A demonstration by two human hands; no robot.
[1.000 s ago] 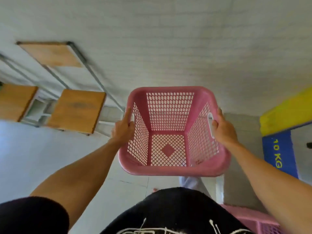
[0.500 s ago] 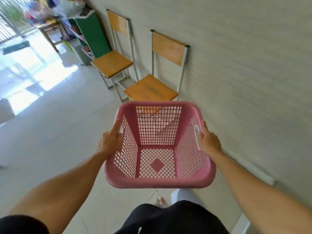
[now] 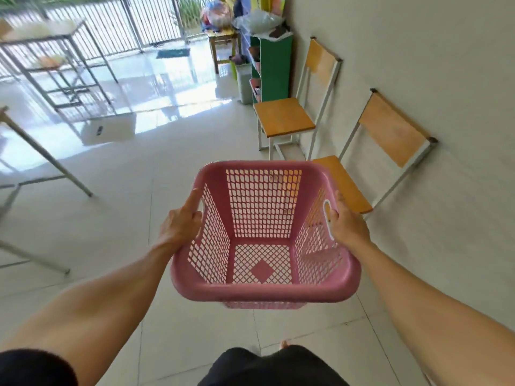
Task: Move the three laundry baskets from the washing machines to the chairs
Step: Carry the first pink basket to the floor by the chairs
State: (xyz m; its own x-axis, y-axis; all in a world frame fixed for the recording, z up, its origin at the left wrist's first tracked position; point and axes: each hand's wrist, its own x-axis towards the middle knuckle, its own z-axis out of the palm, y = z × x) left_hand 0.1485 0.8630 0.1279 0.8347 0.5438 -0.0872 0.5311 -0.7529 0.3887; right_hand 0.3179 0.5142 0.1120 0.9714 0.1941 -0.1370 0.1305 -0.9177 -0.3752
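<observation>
I carry an empty pink laundry basket point(image 3: 264, 289) in the air in front of me. My left hand point(image 3: 181, 227) grips its left handle and my right hand point(image 3: 347, 227) grips its right handle. Two wooden chairs with metal frames stand against the wall on the right. The nearer chair point(image 3: 390, 135) has its seat partly hidden behind the basket's far right corner. The farther chair point(image 3: 282, 117) stands beyond it with a bare seat. No washing machine is in view.
A green shelf point(image 3: 274, 68) with clutter on top stands past the farther chair. Metal table legs point(image 3: 44, 162) stand on the left, and a metal rack point(image 3: 64, 71) at the far left. The tiled floor point(image 3: 139, 151) runs toward a barred gate.
The view has swung left along the wall, and the chairs now stand upright on the right. The basket has come close to the nearer chair. Both hands keep their grip.
</observation>
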